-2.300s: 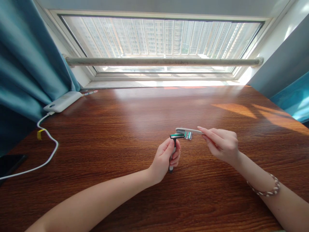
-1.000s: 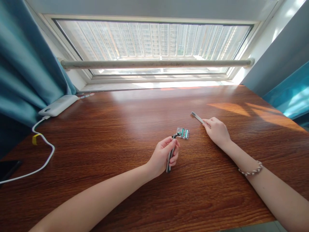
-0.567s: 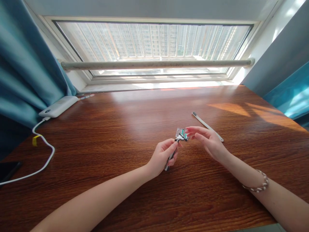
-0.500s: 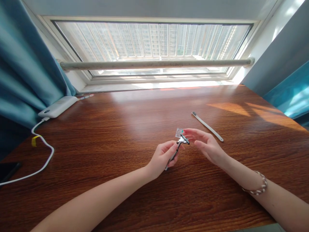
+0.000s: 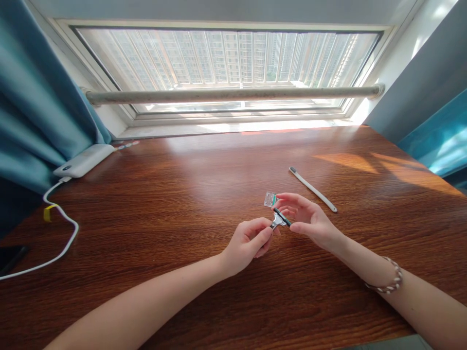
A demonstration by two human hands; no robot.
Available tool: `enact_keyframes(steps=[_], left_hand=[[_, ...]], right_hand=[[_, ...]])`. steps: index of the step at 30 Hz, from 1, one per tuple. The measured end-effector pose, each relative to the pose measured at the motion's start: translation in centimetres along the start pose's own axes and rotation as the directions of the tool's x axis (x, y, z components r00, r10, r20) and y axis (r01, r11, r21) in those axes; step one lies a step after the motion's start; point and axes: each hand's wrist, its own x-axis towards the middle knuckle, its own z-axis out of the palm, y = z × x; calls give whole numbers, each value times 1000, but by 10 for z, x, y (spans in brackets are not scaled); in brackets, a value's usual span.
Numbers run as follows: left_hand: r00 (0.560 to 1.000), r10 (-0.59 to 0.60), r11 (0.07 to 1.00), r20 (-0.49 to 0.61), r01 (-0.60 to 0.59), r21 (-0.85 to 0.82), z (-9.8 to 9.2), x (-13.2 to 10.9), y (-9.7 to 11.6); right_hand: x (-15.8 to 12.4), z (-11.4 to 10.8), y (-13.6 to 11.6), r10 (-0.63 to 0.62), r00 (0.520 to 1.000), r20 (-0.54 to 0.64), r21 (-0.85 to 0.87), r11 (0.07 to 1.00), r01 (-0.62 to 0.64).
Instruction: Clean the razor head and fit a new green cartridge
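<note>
My left hand (image 5: 251, 239) is closed around the handle of a razor (image 5: 278, 219), with most of the handle hidden by the fingers. The razor's silver neck and dark, bar-shaped head point up and to the right. My right hand (image 5: 310, 216) curves around the head, thumb at its lower end and fingers by its upper end; how firmly they press is hard to see. Just past the right fingertips is a small clear plastic case (image 5: 270, 199) with a green part, seemingly on the table.
A white toothbrush (image 5: 314, 189) with dark bristles lies beyond my right hand on the wooden table (image 5: 164, 204). At the left, a white power bank (image 5: 83, 161) has a white cable (image 5: 76, 228) plugged in. A dark flat object (image 5: 12, 257) sits at the left edge. A window bar (image 5: 233, 95) crosses behind.
The razor has turned in my left hand, so its head lies more broadside to me and lower. My right thumb has come down to the head's lower end. The view has shifted slightly.
</note>
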Motion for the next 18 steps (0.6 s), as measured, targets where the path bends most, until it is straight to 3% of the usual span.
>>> enact_keyframes(steps=[4, 8, 10, 14, 18], left_hand=[[999, -7, 999, 41, 9, -35, -1, 1, -1], [990, -82, 980, 114, 101, -170, -3, 5, -5], [973, -157, 930, 167, 202, -308, -4, 6, -5], [896, -277, 759, 348, 426, -493, -6, 9, -2], [853, -295, 666, 431, 507, -548, -9, 11, 2]], right_hand=[[-1, 1, 1, -13, 1000, -12, -20, 1000, 12], [-5, 6, 1, -80, 984, -158, -197, 979, 48], [-8, 9, -1, -143, 966, -215, -316, 946, 69], [-13, 15, -9, -270, 946, -182, -516, 845, 142], [-16, 16, -15, -451, 880, -150, -690, 685, 234]])
